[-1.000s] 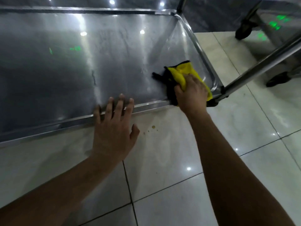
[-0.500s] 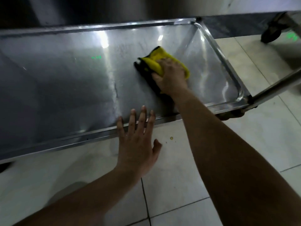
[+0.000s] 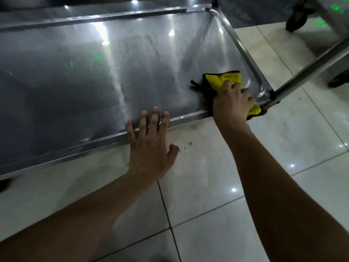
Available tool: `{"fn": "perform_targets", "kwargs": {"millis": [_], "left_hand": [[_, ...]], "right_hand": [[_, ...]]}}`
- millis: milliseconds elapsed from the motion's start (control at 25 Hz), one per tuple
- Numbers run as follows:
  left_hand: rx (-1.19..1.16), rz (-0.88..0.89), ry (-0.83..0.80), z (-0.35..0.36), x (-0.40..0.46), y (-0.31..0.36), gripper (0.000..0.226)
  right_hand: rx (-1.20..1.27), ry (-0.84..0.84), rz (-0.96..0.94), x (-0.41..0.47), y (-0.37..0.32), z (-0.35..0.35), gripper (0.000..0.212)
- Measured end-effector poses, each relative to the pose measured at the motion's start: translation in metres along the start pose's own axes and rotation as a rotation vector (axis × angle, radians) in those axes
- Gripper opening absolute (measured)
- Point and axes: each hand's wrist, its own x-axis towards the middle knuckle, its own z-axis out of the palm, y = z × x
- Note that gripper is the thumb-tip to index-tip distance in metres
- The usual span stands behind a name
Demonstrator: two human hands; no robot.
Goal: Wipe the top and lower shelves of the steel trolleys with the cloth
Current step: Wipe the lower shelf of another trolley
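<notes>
My right hand (image 3: 233,100) presses the yellow and black cloth (image 3: 222,82) into the near right corner of the trolley's lower shelf (image 3: 94,82), fingers curled over it. The cloth's long axis runs from the near edge toward the far edge, with a black tag pointing left. My left hand (image 3: 149,146) lies flat, fingers spread straight, tips on the shelf's near edge. I can read no writing.

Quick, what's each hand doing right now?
Left hand: open, fingers straight, fingertips on the shelf rim.
Right hand: holding the cloth, pressing it on the shelf's near right corner.
</notes>
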Motion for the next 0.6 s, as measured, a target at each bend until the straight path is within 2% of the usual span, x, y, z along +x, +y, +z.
{"fn": "perform_targets", "kwargs": {"millis": [200,360,600], "left_hand": [[-0.092,0.073,-0.1,-0.02,-0.001,-0.007,0.078],[-0.117,0.148,-0.129,-0.059,-0.052,-0.013,0.066],[-0.179,0.216,-0.221,-0.167,-0.144,0.008,0.053]], "right_hand": [[0.112,-0.068,0.072,-0.05,0.008,-0.015,0.043],[0.272,-0.084,0.114,-0.125,0.038,-0.042,0.044],[0.408,-0.074,0.122,-0.221,0.068,-0.154,0.051]]}}
